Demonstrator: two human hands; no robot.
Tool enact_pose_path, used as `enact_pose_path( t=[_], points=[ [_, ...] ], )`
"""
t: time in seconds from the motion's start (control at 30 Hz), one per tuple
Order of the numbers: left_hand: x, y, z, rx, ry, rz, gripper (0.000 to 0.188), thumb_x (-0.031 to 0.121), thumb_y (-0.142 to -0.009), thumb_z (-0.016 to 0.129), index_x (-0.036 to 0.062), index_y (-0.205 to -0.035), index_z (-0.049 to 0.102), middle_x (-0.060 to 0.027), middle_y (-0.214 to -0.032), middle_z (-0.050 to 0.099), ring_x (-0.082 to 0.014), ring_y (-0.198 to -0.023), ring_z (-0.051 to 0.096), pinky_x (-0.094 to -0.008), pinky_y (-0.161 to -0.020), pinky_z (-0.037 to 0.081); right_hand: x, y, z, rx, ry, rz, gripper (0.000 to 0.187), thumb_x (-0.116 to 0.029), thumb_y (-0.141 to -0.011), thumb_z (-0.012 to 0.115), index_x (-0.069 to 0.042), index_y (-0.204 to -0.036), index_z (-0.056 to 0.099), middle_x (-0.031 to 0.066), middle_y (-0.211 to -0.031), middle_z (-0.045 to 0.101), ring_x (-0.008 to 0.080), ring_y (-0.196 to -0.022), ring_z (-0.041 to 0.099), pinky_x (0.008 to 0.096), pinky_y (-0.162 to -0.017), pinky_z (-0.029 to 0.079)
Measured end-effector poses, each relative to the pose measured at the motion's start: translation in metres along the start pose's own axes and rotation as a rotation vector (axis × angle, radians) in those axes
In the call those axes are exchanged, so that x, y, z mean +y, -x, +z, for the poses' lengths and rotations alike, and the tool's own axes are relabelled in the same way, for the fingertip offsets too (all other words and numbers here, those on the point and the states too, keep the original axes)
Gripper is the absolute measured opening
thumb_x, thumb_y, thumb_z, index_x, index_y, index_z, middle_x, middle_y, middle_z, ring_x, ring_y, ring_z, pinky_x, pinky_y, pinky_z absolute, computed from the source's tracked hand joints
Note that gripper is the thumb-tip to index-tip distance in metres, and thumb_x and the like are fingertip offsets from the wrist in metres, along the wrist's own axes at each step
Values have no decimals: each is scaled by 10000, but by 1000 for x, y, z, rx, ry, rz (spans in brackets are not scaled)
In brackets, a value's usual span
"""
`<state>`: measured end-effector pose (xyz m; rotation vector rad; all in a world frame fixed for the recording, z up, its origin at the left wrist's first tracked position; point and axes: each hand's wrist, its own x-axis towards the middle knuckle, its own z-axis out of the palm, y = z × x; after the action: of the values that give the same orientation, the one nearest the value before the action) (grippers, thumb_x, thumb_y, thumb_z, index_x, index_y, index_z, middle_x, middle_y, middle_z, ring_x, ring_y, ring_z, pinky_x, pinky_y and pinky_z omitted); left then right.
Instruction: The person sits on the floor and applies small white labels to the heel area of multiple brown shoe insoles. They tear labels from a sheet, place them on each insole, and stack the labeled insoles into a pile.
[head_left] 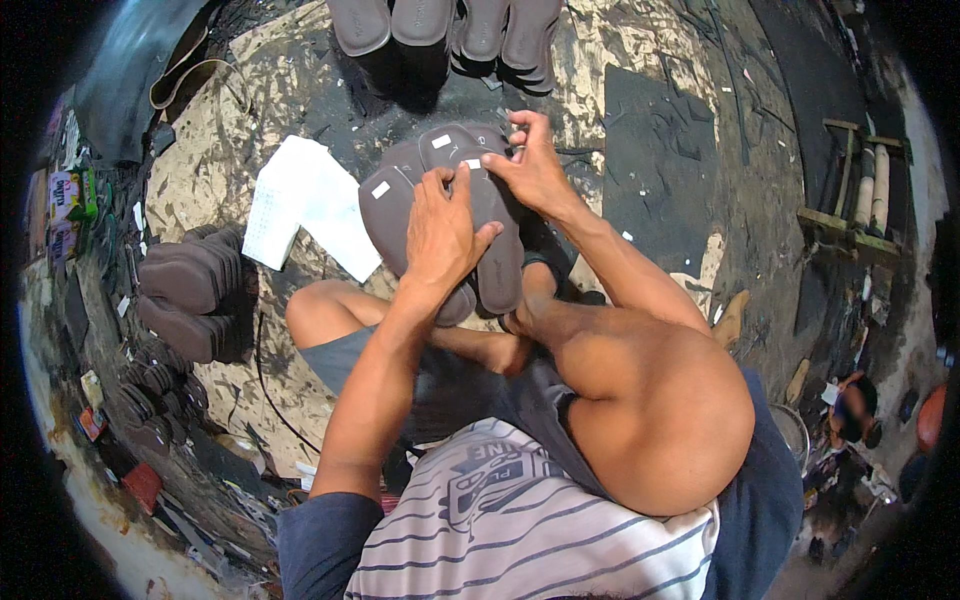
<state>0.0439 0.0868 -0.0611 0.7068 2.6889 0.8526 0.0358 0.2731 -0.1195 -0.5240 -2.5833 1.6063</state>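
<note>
Several brown footwear soles [385, 215] lie fanned out in front of my crossed legs, some carrying small white stickers. My left hand [440, 230] rests on them with fingers stretched forward and thumb spread. Its index fingertip is beside a white sticker [475, 164] on one sole. From the right, my right hand [535, 170] reaches in with its thumb extended to that same sticker. Its other fingers are loosely bent, apart from the thumb. Another sticker [442, 142] shows on the sole farther away. White paper sheets [300, 205] lie just left of the soles.
More brown soles stand in stacks at the far edge [420, 25] and at the left [190, 280]. Smaller dark pieces [150, 395] lie below the left stack. A dark flat sheet [655, 170] covers floor to the right. A wooden frame [850, 225] stands beyond it.
</note>
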Motion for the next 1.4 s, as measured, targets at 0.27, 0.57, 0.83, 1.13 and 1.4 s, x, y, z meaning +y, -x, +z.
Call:
enact_pose_path(
  t=[0.27,0.57,0.83,1.13,1.4],
  points=[
    [30,26,48,118,152,-69,974,183,-822,805,-37,-1581,236,-404,-1632,-10,-651,-1489,34,-648,-1221,177,-23,-43,-11,-228,-208,85,286,-313,-959,745,-28,-975,720,-2,-869,646,66,-788,563,268,-666,474],
    [32,34,62,136,262,-109,926,118,-878,719,-39,-1610,173,-421,-1626,-65,-627,-1508,-36,-633,-1233,108,-23,-82,23,-604,97,53,343,-335,-897,770,4,-845,750,90,-770,705,142,-727,608,369,-663,492],
    [31,33,62,128,286,-87,939,113,-883,705,-32,-1619,140,-421,-1626,-92,-634,-1503,-57,-645,-1228,93,-20,-86,22,-628,108,120,318,-321,-890,787,-4,-905,781,108,-841,750,153,-775,645,363,-703,509],
    [28,34,63,127,293,-84,942,97,-885,695,-31,-1622,122,-428,-1621,-104,-643,-1497,-74,-662,-1221,91,-27,-83,23,-648,61,136,308,-291,-951,758,-50,-776,680,-48,-705,554,76,-682,434,304,-603,358],
    [30,32,60,106,294,-95,940,91,-888,702,-54,-1613,121,-442,-1611,-114,-642,-1495,-83,-664,-1220,91,-14,-86,29,-593,139,76,331,-338,-890,790,-15,-833,752,76,-739,713,146,-681,617,362,-622,482]
  ],
)
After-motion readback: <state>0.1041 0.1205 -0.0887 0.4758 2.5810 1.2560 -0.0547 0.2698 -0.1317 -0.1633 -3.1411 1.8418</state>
